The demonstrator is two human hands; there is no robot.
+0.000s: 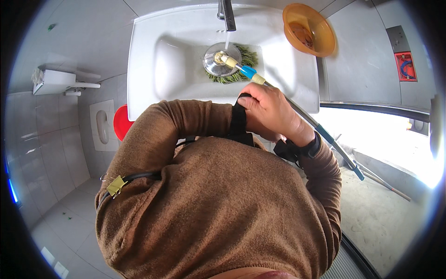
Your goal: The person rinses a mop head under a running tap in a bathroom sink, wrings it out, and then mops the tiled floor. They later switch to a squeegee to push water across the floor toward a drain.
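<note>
My right hand (270, 106) pinches a black strap (239, 117) around my left wrist. Under it lies most of my left hand (258, 129); its fingers are hidden. A black band with a small box (287, 150) is on my right wrist. Beyond my hands, a mop head with green strands (249, 57) and a metal disc (216, 68) lies in the white sink (174, 89). Water runs from the faucet (228, 15) onto it. The mop's metal handle (306, 117) slopes across the sink's front edge, past my right hand, to a blue-green end at the right.
An orange plastic basin (327, 35) stands at the sink's back right corner. A red basin (121, 122) is low at the left, near a squat toilet (102, 127). A white cistern (55, 82) hangs on the left wall. Another pole (390, 185) lies at the right.
</note>
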